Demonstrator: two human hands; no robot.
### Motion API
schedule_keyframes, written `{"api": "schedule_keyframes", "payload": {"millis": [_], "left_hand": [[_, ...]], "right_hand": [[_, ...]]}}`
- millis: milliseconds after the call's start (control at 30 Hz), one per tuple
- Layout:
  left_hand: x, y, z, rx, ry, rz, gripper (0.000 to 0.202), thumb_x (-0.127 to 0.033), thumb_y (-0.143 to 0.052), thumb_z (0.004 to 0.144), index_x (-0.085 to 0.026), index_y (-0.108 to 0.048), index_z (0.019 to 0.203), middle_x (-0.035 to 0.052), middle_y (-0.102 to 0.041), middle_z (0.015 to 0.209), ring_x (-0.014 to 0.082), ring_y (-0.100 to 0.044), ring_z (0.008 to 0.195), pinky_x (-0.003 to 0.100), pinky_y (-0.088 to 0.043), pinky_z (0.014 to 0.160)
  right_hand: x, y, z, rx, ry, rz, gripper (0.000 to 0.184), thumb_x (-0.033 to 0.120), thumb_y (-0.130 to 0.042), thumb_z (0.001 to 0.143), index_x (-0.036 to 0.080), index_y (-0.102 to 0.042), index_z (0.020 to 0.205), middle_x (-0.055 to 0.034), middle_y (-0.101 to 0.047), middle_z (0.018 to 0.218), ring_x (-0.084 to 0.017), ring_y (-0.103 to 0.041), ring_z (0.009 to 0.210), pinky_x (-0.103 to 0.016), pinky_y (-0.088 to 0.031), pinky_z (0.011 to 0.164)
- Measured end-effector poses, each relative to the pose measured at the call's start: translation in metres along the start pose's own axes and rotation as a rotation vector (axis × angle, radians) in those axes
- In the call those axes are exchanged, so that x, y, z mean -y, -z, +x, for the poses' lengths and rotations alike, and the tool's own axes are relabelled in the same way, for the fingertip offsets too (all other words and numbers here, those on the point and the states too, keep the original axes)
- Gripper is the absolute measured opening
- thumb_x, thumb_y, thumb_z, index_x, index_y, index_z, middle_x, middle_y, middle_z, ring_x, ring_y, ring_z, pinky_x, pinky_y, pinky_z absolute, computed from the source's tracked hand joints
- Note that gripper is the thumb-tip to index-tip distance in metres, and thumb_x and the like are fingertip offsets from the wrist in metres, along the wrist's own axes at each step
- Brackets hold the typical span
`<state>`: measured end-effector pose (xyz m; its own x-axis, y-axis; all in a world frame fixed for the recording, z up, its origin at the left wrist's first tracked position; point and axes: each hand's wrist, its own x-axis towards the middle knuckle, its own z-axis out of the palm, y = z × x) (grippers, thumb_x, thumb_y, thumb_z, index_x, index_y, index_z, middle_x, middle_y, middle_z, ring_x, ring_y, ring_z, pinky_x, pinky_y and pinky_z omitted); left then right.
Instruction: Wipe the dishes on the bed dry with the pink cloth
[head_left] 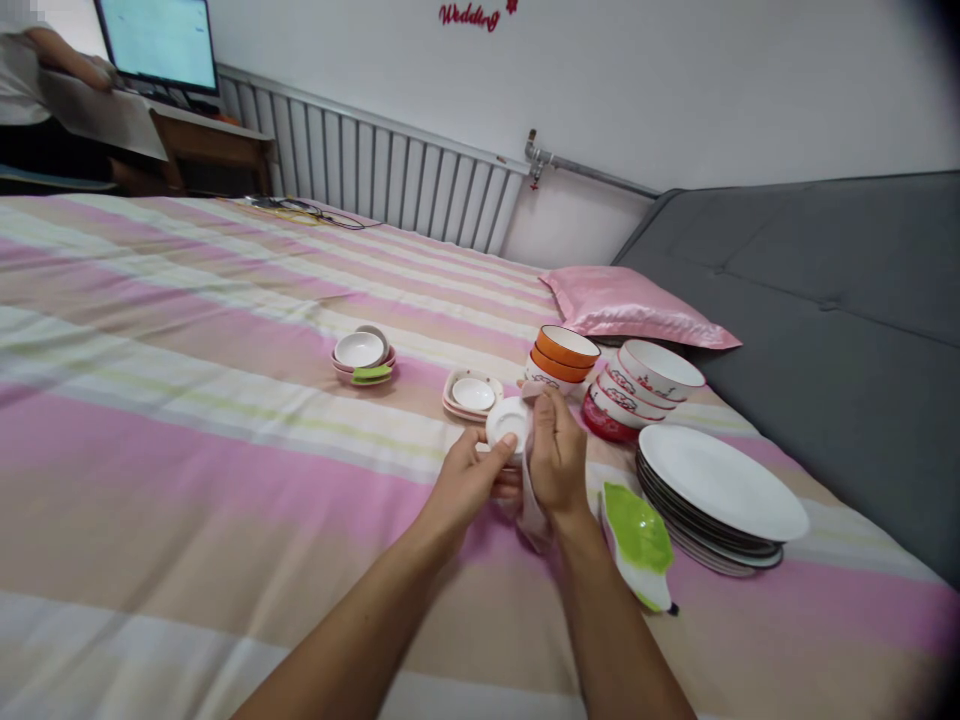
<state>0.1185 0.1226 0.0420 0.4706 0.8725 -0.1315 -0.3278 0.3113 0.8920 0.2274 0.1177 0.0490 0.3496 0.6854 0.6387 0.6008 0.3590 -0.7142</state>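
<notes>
Between my hands is a small white dish (504,420), its round underside facing me. My left hand (472,475) grips it with the thumb pressed on its face. A pale pink cloth (532,515) hangs from my right hand (556,455), which is closed on it beside the dish's right edge. Just beyond my hands, a small white bowl (474,394) sits on stacked square dishes (451,402). Orange bowls (568,347) are stacked behind my right hand. A green leaf-shaped dish (639,530) lies to the right of my right wrist.
Small bowls (360,350) are piled on the striped bedsheet (225,480), left of centre. To the right stand white and red bowls (637,390) and a stack of plates (724,480). Behind are a pink pillow (637,305) and a grey headboard (825,270). A person (45,90) sits far left.
</notes>
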Motion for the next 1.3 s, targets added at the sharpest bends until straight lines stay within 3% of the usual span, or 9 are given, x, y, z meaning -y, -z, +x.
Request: {"api": "schedule_keyframes", "payload": {"millis": [233,400,600,833,967,1100,1300], "left_hand": [[0.012,0.007,0.01,0.0,-0.085,0.175,0.039,-0.052,-0.063,0.072,-0.017,-0.049,0.08,-0.0001,-0.058,0.058,0.0121,-0.057,0.05,0.022,-0.044,0.048],[0.016,0.009,0.012,0.01,-0.112,0.291,0.039,-0.052,-0.063,0.072,-0.014,-0.053,0.078,0.0034,-0.061,0.063,0.0139,-0.059,0.055,0.023,-0.044,0.051],[0.005,0.005,0.006,0.042,-0.039,0.261,0.04,-0.05,-0.066,0.069,-0.012,-0.057,0.077,0.0059,-0.066,0.067,0.015,-0.062,0.057,0.024,-0.045,0.054],[0.0,0.006,0.005,-0.034,-0.071,0.179,0.046,-0.045,-0.073,0.064,-0.012,-0.058,0.091,0.0089,-0.069,0.08,0.0169,-0.065,0.068,0.025,-0.049,0.059],[0.0,0.005,0.003,0.0,-0.045,0.117,0.047,-0.047,-0.073,0.064,-0.011,-0.058,0.091,0.0072,-0.067,0.074,0.0143,-0.063,0.063,0.024,-0.05,0.058],[0.001,0.001,0.002,-0.031,0.007,0.034,0.044,-0.05,-0.07,0.067,-0.013,-0.054,0.083,0.0044,-0.064,0.07,0.0132,-0.063,0.062,0.025,-0.052,0.061],[0.01,0.001,0.005,-0.09,-0.004,0.091,0.046,-0.062,-0.054,0.074,-0.017,-0.043,0.07,-0.002,-0.054,0.057,0.0098,-0.054,0.048,0.021,-0.044,0.047]], "right_hand": [[0.004,-0.005,-0.006,-0.063,0.053,-0.17,0.031,0.03,-0.03,0.094,0.018,-0.058,0.1,-0.0077,-0.065,0.094,-0.019,-0.059,0.088,-0.031,-0.041,0.078],[-0.001,-0.002,-0.003,-0.115,0.001,-0.104,0.032,0.034,-0.031,0.094,0.018,-0.059,0.089,-0.0052,-0.064,0.081,-0.018,-0.057,0.076,-0.029,-0.04,0.072],[-0.009,0.004,0.005,-0.084,-0.087,0.05,0.035,0.04,-0.035,0.091,0.016,-0.06,0.088,-0.0042,-0.062,0.079,-0.017,-0.056,0.079,-0.03,-0.04,0.074],[-0.015,0.01,0.01,-0.051,-0.171,0.19,0.034,0.041,-0.041,0.089,0.015,-0.063,0.092,-0.0047,-0.065,0.084,-0.018,-0.057,0.082,-0.03,-0.04,0.076],[-0.016,0.01,0.011,-0.054,-0.191,0.223,0.035,0.042,-0.041,0.089,0.014,-0.063,0.093,-0.0045,-0.065,0.085,-0.017,-0.057,0.08,-0.03,-0.041,0.075],[-0.011,0.005,0.007,-0.051,-0.145,0.185,0.036,0.041,-0.038,0.09,0.014,-0.062,0.093,-0.0049,-0.065,0.086,-0.017,-0.058,0.082,-0.03,-0.042,0.076],[0.005,-0.008,-0.006,-0.029,0.026,-0.065,0.033,0.03,-0.034,0.093,0.017,-0.059,0.111,-0.0086,-0.066,0.109,-0.018,-0.059,0.101,-0.032,-0.043,0.087]]}}
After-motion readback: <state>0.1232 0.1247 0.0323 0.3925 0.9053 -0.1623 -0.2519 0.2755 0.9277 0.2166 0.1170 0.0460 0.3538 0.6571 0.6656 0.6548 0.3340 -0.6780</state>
